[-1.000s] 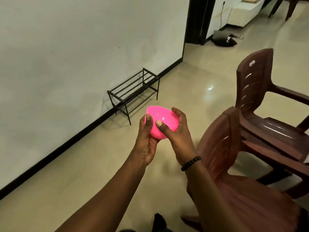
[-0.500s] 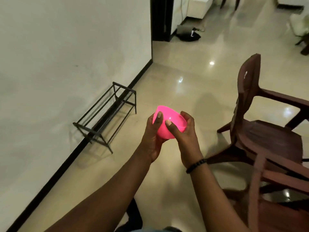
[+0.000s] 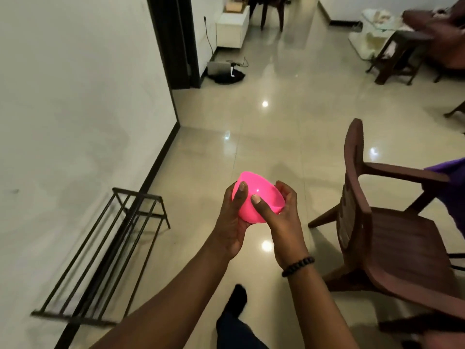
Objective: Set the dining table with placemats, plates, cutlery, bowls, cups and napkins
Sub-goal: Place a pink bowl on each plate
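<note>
A bright pink plastic bowl (image 3: 261, 195) is held in front of me at mid-frame, tilted so its outside faces me. My left hand (image 3: 230, 222) cups its left side with the thumb up on the bowl's wall. My right hand (image 3: 281, 220), with a black bead bracelet at the wrist, grips its right side, thumb across the front and fingers curled over the rim. A glass-topped table (image 3: 377, 23) with pale items on it stands far off at the upper right.
A brown plastic armchair (image 3: 385, 222) stands close on my right, with purple cloth (image 3: 450, 182) over its arm. A black metal rack (image 3: 105, 250) sits along the left wall. Glossy tiled floor stretches ahead; a laptop and cables (image 3: 224, 70) lie by a dark doorway. More chairs stand far right.
I have walked forward and turned right: the rack slid back to my left, the nearest chair dropped out of view, and the far room with the table came into sight. Both hands keep the bowl.
</note>
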A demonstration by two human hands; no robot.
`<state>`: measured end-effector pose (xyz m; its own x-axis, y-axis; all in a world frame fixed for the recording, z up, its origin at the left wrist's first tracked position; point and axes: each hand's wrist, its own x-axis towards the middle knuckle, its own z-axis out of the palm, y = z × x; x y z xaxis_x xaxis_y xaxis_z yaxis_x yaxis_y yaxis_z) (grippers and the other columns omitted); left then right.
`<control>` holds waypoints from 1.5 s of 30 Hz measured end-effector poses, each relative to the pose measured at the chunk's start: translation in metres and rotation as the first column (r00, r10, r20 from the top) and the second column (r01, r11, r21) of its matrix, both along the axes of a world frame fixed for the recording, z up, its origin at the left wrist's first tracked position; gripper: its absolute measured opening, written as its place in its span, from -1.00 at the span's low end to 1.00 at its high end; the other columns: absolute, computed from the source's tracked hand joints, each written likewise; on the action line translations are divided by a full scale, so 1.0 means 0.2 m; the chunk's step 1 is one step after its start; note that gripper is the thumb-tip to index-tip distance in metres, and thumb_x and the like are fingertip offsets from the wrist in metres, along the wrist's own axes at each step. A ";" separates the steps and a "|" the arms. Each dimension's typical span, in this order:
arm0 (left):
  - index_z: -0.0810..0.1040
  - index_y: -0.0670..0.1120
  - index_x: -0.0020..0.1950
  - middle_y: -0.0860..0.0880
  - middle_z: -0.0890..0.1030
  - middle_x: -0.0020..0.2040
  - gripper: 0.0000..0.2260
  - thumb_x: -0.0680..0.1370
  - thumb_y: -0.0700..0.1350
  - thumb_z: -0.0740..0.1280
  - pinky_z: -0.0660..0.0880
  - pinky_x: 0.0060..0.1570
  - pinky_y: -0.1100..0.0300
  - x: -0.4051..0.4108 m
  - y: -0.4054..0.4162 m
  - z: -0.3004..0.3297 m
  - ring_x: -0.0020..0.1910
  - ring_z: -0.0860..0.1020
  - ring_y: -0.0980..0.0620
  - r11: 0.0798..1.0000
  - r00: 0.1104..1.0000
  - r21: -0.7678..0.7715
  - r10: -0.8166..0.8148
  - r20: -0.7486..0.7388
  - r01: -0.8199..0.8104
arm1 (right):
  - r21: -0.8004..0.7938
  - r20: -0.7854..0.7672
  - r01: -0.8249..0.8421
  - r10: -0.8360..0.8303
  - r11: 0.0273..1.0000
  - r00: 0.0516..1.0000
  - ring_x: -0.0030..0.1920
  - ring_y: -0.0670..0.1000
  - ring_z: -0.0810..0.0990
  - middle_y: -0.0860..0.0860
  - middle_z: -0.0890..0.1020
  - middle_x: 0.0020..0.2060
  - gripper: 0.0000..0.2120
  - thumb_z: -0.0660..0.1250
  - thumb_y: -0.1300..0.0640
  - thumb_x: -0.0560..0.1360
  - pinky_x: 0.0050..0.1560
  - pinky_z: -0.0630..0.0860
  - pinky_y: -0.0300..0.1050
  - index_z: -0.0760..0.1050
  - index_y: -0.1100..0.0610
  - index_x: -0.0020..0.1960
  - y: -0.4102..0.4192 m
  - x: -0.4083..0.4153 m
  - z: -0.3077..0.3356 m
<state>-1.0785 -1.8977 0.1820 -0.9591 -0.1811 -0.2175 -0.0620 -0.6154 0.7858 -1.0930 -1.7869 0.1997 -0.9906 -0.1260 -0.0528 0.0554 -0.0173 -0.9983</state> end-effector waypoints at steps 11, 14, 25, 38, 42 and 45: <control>0.39 -0.09 0.41 -0.18 0.52 0.33 -0.10 0.22 0.30 0.57 0.57 0.04 -0.04 -1.32 -0.02 0.21 0.26 0.56 -0.15 0.971 0.973 -0.088 -0.228 -0.045 0.224 | -0.042 -0.055 0.221 -0.223 0.974 0.973 0.19 -0.31 0.43 -0.21 0.41 0.26 -0.28 0.44 -0.20 0.31 -0.05 0.47 -0.42 0.25 -0.12 0.39 0.00 -1.18 0.16; 0.42 -0.08 0.40 -0.17 0.52 0.32 -0.10 0.19 0.29 0.59 0.58 0.04 -0.06 -1.65 0.02 0.17 0.25 0.57 -0.15 0.964 0.965 -0.052 -0.260 -0.015 0.259 | -0.046 -0.027 0.290 -0.291 0.956 0.956 0.18 -0.30 0.44 -0.18 0.42 0.27 -0.28 0.44 -0.21 0.30 -0.03 0.47 -0.39 0.26 -0.11 0.39 0.02 -1.47 0.12; 0.38 -0.05 0.41 -0.16 0.49 0.36 -0.08 0.18 0.32 0.58 0.58 0.06 -0.09 -2.89 0.12 0.07 0.27 0.56 -0.15 0.822 0.822 -0.014 -0.569 0.030 0.570 | -0.011 0.014 0.601 -0.601 0.799 0.799 0.21 -0.19 0.47 -0.14 0.42 0.27 -0.28 0.44 -0.23 0.31 -0.04 0.49 -0.36 0.26 -0.10 0.38 0.03 -2.53 0.11; 0.34 -0.06 0.43 -0.16 0.49 0.37 -0.12 0.26 0.29 0.56 0.54 0.19 -0.14 -3.86 0.83 0.04 0.29 0.54 -0.15 0.423 0.426 -0.114 -0.905 0.005 0.899 | -0.095 0.049 0.897 -0.898 0.431 0.437 0.15 -0.20 0.50 -0.16 0.44 0.19 -0.28 0.46 -0.21 0.32 -0.03 0.49 -0.32 0.28 -0.03 0.37 0.61 -3.36 0.09; 0.32 -0.01 0.44 -0.12 0.50 0.37 -0.11 0.23 0.24 0.60 0.56 0.15 -0.12 -4.07 1.18 0.05 0.29 0.54 -0.12 0.272 0.282 -0.157 -0.958 0.046 0.949 | -0.170 0.119 0.941 -0.942 0.292 0.313 0.13 -0.16 0.51 -0.12 0.46 0.18 -0.27 0.43 -0.18 0.30 0.03 0.50 -0.25 0.26 0.01 0.36 0.92 -3.55 0.09; 0.35 -0.01 0.43 -0.12 0.50 0.37 -0.11 0.21 0.26 0.60 0.57 0.14 -0.13 -4.19 1.46 0.06 0.30 0.54 -0.11 0.221 0.233 -0.165 -0.971 0.058 0.961 | -0.136 0.092 0.964 -0.966 0.228 0.242 0.13 -0.17 0.50 -0.15 0.45 0.16 -0.25 0.47 -0.21 0.30 0.01 0.48 -0.26 0.25 0.00 0.36 1.16 -3.63 0.10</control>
<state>-1.9167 -1.6055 0.1945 -0.4295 0.8706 -0.2401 -0.4903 -0.0015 0.8715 -1.8194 -1.5555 0.2197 -0.3665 0.9219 -0.1258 -0.1136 -0.1785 -0.9773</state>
